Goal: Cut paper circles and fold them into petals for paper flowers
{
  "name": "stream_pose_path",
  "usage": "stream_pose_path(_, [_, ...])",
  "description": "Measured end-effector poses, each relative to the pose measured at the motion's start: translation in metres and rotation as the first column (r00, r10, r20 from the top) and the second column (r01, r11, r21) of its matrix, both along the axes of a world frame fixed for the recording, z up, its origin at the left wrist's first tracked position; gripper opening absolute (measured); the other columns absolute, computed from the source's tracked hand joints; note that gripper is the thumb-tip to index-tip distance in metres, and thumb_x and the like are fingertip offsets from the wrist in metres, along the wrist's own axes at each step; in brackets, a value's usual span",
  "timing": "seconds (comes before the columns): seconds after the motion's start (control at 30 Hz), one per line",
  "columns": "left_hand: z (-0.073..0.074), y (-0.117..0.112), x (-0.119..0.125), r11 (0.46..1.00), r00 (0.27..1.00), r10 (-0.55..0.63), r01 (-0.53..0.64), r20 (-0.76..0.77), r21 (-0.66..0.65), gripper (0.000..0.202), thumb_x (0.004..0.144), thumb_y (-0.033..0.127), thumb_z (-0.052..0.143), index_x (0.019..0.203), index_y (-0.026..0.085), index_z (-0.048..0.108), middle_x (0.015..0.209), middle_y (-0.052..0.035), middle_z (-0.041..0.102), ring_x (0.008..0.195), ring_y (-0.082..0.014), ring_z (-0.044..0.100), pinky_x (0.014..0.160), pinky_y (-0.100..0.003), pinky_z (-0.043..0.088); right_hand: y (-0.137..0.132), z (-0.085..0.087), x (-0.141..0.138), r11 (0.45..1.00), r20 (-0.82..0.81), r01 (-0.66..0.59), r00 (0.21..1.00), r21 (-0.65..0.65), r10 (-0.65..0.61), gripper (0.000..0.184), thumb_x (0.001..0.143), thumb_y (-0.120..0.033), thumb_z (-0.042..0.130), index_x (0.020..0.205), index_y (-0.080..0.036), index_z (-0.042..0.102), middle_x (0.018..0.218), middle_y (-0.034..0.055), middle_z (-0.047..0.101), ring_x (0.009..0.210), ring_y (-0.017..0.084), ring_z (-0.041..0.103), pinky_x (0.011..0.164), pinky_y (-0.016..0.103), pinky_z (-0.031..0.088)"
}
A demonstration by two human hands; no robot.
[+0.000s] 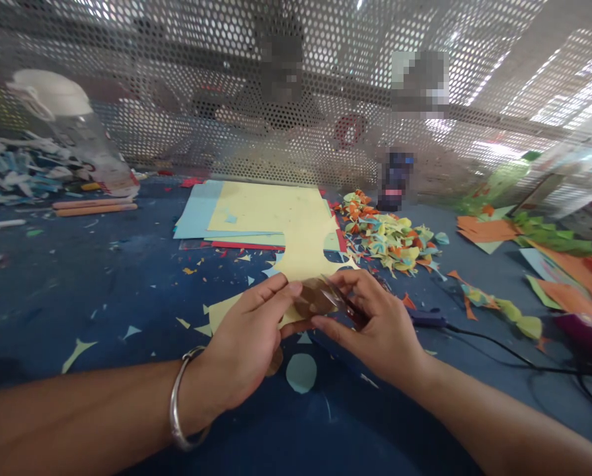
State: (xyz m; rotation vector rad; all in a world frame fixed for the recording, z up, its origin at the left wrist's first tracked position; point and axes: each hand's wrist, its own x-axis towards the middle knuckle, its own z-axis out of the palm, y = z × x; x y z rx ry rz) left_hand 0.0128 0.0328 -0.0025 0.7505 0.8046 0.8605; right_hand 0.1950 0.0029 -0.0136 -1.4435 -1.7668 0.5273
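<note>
My left hand pinches a brown round disc and the yellow paper beside it. Curved notches are cut into the edges of that paper. In my right hand is a pair of scissors, its blades pointing left at the disc's edge; fingers hide most of the handles. A light blue paper circle lies on the table just below the hands. Part of another brown round piece shows beside my left palm. Yellow paper also extends under my left fingers.
Coloured paper sheets are stacked behind the hands. Cut paper pieces are heaped to their right. A purple tool with a black cord lies by my right wrist. A bottle stands far left. A perforated screen closes the back; people sit behind it.
</note>
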Motion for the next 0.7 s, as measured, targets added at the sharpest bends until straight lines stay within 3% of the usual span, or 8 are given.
stream_pose_path(0.17, [0.000,0.002,-0.001,0.989,0.992,-0.123,0.125,-0.037,0.073,0.020,0.082,0.027,0.079,0.091,0.020,0.063,0.093,-0.0032,0.079,0.083,-0.0133,0.072,0.078,-0.021,0.055,0.000,0.001,-0.002,0.999,-0.025,0.009,1.000,0.037,-0.008,0.038,0.078,-0.032,0.081,0.106,-0.023,0.057,0.086,-0.0016,0.067,0.068,0.014,0.066,0.061,0.024,0.052])
stream_pose_path(0.37, [0.001,0.004,-0.001,0.990,0.994,-0.104,0.106,-0.029,0.093,0.019,0.083,0.023,0.077,0.098,0.017,0.067,0.102,-0.0061,0.079,0.089,-0.0157,0.073,0.088,-0.026,0.055,-0.001,-0.003,-0.001,1.000,-0.168,-0.019,0.986,-0.006,0.018,0.033,0.084,-0.030,0.075,0.110,-0.024,0.057,0.095,0.0006,0.070,0.076,0.014,0.070,0.069,0.024,0.056])
stream_pose_path(0.47, [-0.001,0.007,-0.002,0.989,0.993,-0.095,0.103,-0.073,0.107,0.020,0.082,0.023,0.076,0.101,0.018,0.072,0.097,-0.0044,0.079,0.085,-0.0146,0.071,0.083,-0.025,0.055,-0.002,-0.007,-0.001,0.999,-0.257,-0.032,0.966,-0.020,0.026,0.028,0.087,-0.028,0.072,0.111,-0.024,0.057,0.096,0.0005,0.069,0.078,0.013,0.070,0.069,0.023,0.056])
stream_pose_path(0.63, [0.000,0.014,-0.005,0.984,0.979,-0.122,0.140,-0.164,0.106,0.011,0.070,0.021,0.083,0.076,0.015,0.075,0.076,-0.0020,0.076,0.069,-0.0120,0.065,0.070,-0.022,0.050,-0.004,-0.006,0.000,0.996,-0.278,-0.065,0.960,-0.061,0.046,0.025,0.091,-0.029,0.070,0.112,-0.024,0.058,0.098,0.0015,0.068,0.081,0.014,0.070,0.069,0.023,0.056])
stream_pose_path(0.7, [0.001,0.016,-0.006,0.984,0.977,-0.119,0.140,-0.174,0.111,0.013,0.067,0.020,0.085,0.072,0.015,0.075,0.075,-0.0022,0.075,0.068,-0.0117,0.063,0.068,-0.022,0.049,-0.005,-0.003,0.001,0.998,-0.238,-0.041,0.971,-0.041,0.030,0.025,0.091,-0.032,0.071,0.110,-0.024,0.058,0.094,0.0004,0.067,0.072,0.012,0.067,0.064,0.022,0.054])
